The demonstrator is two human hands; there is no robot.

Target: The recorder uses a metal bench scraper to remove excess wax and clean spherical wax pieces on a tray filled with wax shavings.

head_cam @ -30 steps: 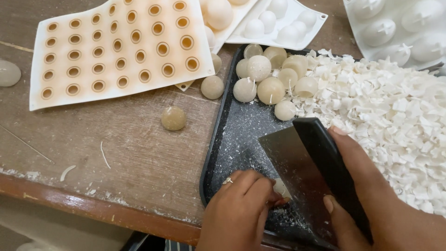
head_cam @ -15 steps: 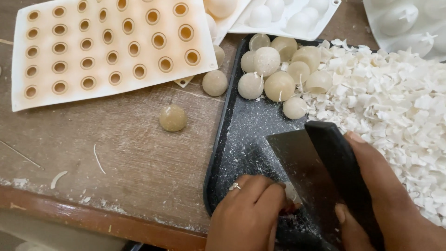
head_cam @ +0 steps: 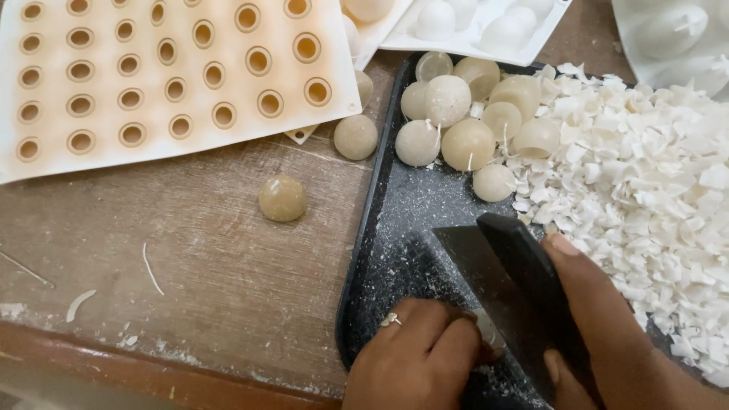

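My right hand (head_cam: 607,334) grips a black-handled scraper blade (head_cam: 501,292), its edge down on the black tray (head_cam: 380,228). My left hand (head_cam: 421,361), with a ring on one finger, is closed over a small pale wax piece (head_cam: 490,334) pressed against the blade. Several beige wax half-spheres (head_cam: 463,114) are clustered at the tray's far end. A heap of white wax shavings (head_cam: 645,190) fills the tray's right side. One loose half-sphere (head_cam: 282,198) lies on the wooden table, another (head_cam: 355,137) near the tray's rim.
A cream silicone mould (head_cam: 152,76) with rows of round cavities lies at the far left. White plastic sphere moulds (head_cam: 478,23) sit at the back, another (head_cam: 676,30) at the far right. The wooden table edge (head_cam: 152,372) runs along the near left.
The view has shifted, so everything sits lower and further right in frame. My hands stay together at the blade; the blade has tilted a little and the wax piece shows by my left fingers.
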